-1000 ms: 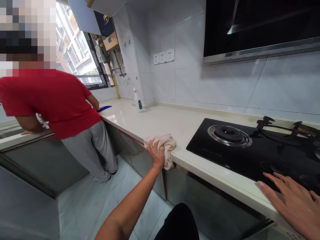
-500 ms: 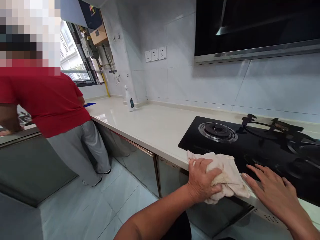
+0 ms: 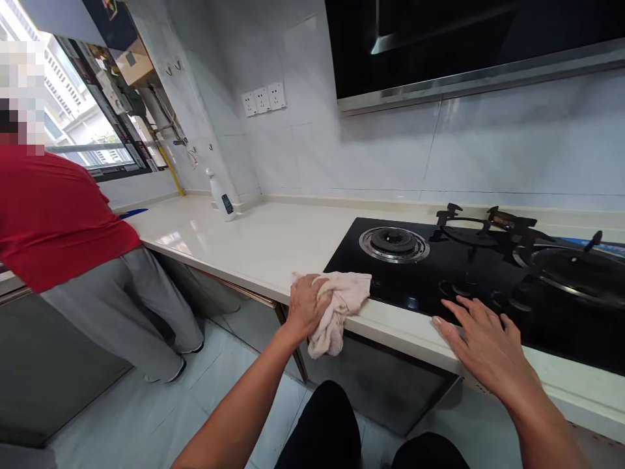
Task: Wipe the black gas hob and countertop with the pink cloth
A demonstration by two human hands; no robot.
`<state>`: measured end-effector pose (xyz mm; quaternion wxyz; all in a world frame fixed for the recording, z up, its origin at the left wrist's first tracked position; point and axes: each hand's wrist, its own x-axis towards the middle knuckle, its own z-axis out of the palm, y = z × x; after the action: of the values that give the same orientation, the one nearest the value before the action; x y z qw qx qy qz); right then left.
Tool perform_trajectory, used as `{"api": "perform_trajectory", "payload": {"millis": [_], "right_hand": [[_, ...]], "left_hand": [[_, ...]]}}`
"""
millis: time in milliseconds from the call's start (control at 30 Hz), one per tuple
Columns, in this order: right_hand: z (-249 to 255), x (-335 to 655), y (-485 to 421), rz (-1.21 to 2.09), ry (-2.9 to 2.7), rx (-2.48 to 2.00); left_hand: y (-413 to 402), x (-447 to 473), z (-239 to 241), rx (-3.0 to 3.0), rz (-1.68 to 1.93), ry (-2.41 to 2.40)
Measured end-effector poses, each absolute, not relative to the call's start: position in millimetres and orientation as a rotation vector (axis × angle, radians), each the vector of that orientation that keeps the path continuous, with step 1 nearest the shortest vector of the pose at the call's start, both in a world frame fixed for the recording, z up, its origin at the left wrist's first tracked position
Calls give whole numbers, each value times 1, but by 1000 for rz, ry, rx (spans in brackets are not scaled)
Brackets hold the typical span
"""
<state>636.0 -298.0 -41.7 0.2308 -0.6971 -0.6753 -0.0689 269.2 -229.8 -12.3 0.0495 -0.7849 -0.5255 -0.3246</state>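
My left hand [image 3: 305, 305] is closed on a crumpled pale pink cloth [image 3: 342, 303] at the front edge of the cream countertop [image 3: 258, 244]. Part of the cloth hangs over the edge, beside the left corner of the black glass gas hob [image 3: 488, 286]. My right hand [image 3: 483, 339] lies flat with fingers spread, resting on the counter's front strip and the hob's front edge near the knobs.
A round burner [image 3: 394, 242] and black pan supports [image 3: 483, 225] sit on the hob under a range hood [image 3: 463, 45]. A white spray bottle [image 3: 221, 197] stands by the wall. A person in a red shirt [image 3: 53, 215] stands at the left counter by the window.
My left hand dragged the cloth right along the counter edge to the hob, then back left a little. My right hand stayed flat on the hob's front edge. The view turned right.
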Motion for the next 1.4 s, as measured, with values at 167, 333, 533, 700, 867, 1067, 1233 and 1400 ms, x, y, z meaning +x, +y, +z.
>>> {"api": "perform_trajectory", "payload": {"millis": [167, 333, 533, 700, 867, 1067, 1233, 1400], "right_hand": [[-42, 633, -299, -258, -1878, -1914], [-37, 631, -300, -244, -1883, -1908], [-35, 628, -299, -237, -1863, -1908], [-42, 631, -297, -280, -1863, -1877], [-45, 637, -297, -244, -1828, -1801], [-39, 638, -300, -105, -1763, -1751], [-38, 633, -302, -145, -1762, -1766], [-36, 630, -300, -159, -1776, -1817]], "left_hand": [[-185, 282, 22, -2226, -665, -2085], [-141, 310, 44, -2081, -581, -2192], [-147, 369, 45, -2296, -504, -2000], [-191, 425, 29, -2522, -560, -1668], [-229, 431, 15, -2753, -772, -1195], [-222, 356, 11, -2773, -825, -1206], [-208, 316, 16, -2481, -758, -1672], [-226, 348, 12, -2293, -809, -1833]]}}
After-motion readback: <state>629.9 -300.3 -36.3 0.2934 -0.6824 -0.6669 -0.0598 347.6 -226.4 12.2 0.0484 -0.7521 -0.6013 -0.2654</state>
